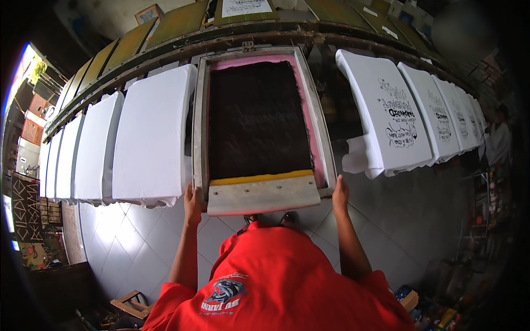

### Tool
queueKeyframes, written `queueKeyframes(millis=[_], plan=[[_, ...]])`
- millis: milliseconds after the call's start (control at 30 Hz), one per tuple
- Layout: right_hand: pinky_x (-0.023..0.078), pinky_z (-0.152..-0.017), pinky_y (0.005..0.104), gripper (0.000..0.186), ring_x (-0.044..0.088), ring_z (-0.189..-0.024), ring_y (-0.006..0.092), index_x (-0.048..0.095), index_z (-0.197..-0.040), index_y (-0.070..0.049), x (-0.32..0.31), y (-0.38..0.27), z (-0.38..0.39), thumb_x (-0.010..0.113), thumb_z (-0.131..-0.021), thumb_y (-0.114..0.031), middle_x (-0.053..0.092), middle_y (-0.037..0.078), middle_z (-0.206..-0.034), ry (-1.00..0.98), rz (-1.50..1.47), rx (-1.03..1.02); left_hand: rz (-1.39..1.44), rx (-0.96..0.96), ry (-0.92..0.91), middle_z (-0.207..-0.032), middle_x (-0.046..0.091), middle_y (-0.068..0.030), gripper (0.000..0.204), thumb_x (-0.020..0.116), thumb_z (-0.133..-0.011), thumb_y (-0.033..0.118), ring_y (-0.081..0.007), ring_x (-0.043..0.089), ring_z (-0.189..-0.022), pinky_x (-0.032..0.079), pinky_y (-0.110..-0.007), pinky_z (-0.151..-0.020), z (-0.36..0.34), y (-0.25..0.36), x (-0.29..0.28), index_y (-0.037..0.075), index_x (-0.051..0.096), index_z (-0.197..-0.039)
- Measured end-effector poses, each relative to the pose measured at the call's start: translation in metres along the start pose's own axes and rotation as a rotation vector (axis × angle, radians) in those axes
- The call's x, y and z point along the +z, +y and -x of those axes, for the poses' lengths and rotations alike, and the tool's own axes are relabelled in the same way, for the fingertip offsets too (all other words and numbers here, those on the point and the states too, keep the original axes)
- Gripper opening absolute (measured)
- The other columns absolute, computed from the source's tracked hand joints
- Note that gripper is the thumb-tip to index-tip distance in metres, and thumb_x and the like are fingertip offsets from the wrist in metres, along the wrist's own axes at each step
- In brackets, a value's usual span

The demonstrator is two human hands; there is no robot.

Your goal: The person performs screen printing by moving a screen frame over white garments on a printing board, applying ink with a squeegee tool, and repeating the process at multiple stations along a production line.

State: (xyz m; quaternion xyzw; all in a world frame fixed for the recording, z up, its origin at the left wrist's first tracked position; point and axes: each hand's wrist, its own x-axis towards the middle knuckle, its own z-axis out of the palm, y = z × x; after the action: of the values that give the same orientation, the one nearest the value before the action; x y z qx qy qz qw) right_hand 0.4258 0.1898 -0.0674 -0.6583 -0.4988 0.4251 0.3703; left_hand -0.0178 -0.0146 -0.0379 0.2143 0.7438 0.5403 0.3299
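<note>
In front of me lies a screen printing frame [200, 127] with a pale metal border, pink edges and a mesh covered in black ink [254, 118]. A squeegee [265, 197] with a metal holder and a yellow blade rests across its near end. My left hand [193, 205] is closed on the frame's near left corner. At the near right corner my right hand [340, 194] grips the frame, thumb up along the side. Neither hand touches the squeegee. Whatever lies under the frame is hidden.
Blank white shirts [152, 135] on boards stand in a row to the left. Shirts with black print [395, 113] line up on the right. A rail [160, 49] runs behind, with greenish boards [176, 25] beyond. Grey floor tiles [143, 237] and a wooden stool [132, 303] show below.
</note>
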Motion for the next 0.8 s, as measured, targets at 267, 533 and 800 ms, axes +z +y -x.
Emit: queueKeyframes(millis=[267,533,800], plan=[[0.042,-0.09,0.0357,0.057,0.055,-0.098,0.0248,0.056,-0.114,0.007,-0.009,-0.015,0.011,0.04,-0.102,-0.047,0.06,0.016,-0.104,-0.054,-0.157,-0.054,0.199,-0.164,-0.018,-0.111,0.062,-0.0102,0.05,0.04,-0.103,0.043,-0.0161,0.063,-0.095,0.055,-0.029,-0.07,0.016,0.011,-0.009,0.002,0.054,-0.128],[0.042,-0.085,0.0341,0.053,0.053,-0.09,0.0222,0.057,-0.103,0.004,-0.005,-0.016,0.005,0.037,-0.104,-0.045,0.058,0.012,-0.093,-0.109,-0.142,-0.061,0.203,-0.084,0.151,-0.094,0.063,-0.0069,0.045,0.049,-0.101,0.039,-0.0127,0.056,-0.084,0.047,-0.028,-0.076,0.003,-0.007,0.006,-0.004,0.063,-0.11],[0.043,-0.088,0.0353,0.046,0.056,-0.093,0.027,0.058,-0.107,0.003,-0.004,-0.01,-0.002,0.042,-0.103,-0.039,0.059,0.015,-0.097,-0.069,-0.082,-0.169,0.06,0.02,0.207,-0.103,0.065,-0.0102,0.042,0.047,-0.102,0.036,-0.015,0.058,-0.091,0.045,-0.028,-0.086,-0.005,-0.025,0.001,-0.001,0.063,-0.115]])
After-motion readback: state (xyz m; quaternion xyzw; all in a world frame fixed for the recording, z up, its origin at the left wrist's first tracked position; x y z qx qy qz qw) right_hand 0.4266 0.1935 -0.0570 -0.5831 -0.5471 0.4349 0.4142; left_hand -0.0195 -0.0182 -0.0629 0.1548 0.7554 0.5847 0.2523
